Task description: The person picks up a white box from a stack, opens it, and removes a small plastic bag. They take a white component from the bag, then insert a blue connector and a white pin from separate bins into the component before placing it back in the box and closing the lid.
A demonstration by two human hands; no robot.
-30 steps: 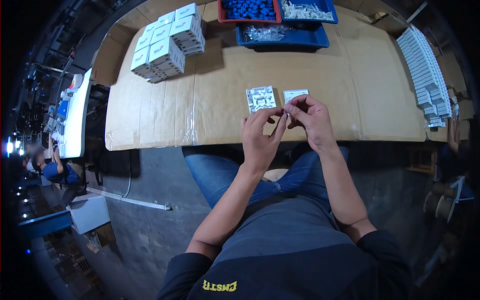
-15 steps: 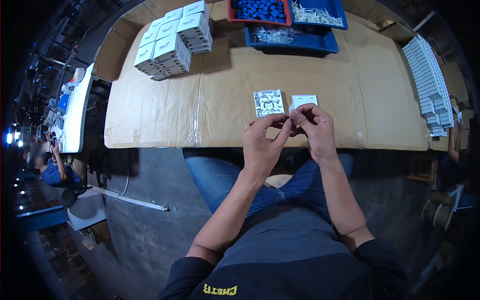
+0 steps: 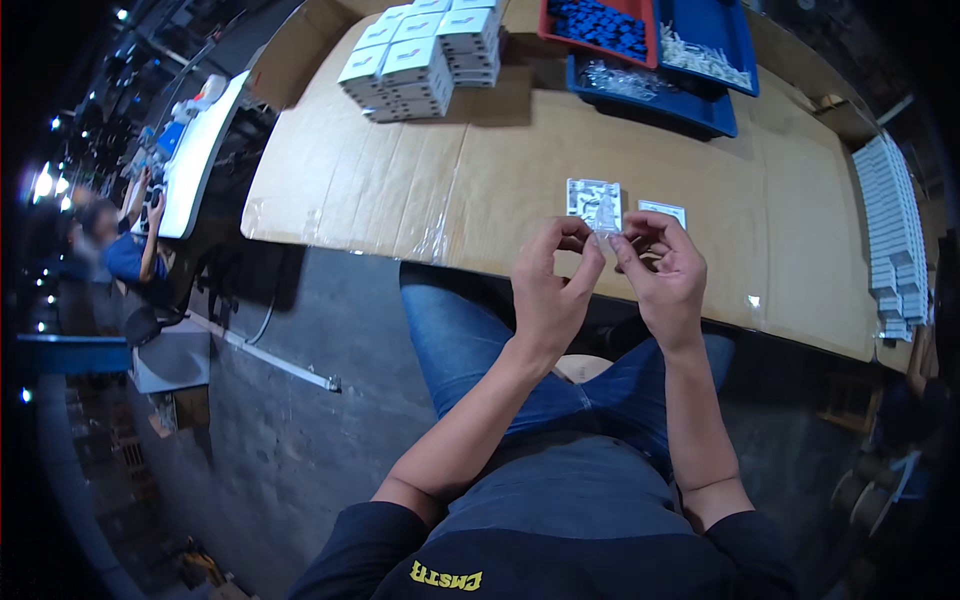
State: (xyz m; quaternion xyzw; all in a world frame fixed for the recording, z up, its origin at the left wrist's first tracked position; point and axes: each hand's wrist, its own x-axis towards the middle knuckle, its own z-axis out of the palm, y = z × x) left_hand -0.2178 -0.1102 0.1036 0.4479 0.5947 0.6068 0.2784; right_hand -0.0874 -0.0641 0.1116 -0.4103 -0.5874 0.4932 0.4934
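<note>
My left hand (image 3: 550, 282) and my right hand (image 3: 665, 280) meet just over the table's near edge, each pinched at thumb and fingers. Between their fingertips is a small, clear piece of plastic (image 3: 603, 238), too small and blurred to name more exactly. Just beyond the fingers lies a white square plastic tray (image 3: 582, 203) with moulded shapes inside. To its right, behind my right hand, a flat white plate (image 3: 673, 212) is partly covered by my fingers.
Stacked white boxes (image 3: 415, 60) stand at the far left of the cardboard-covered table (image 3: 350, 180). At the back sit a red bin (image 3: 655, 45) of blue parts and blue bins (image 3: 700, 120) of white and clear pieces. White parts (image 3: 893, 235) are stacked at right. A person (image 3: 135, 250) works far left.
The view has turned, so the table now appears tilted and shifted right. My hands stay together, with the clear piece now showing between the fingertips in front of the white tray.
</note>
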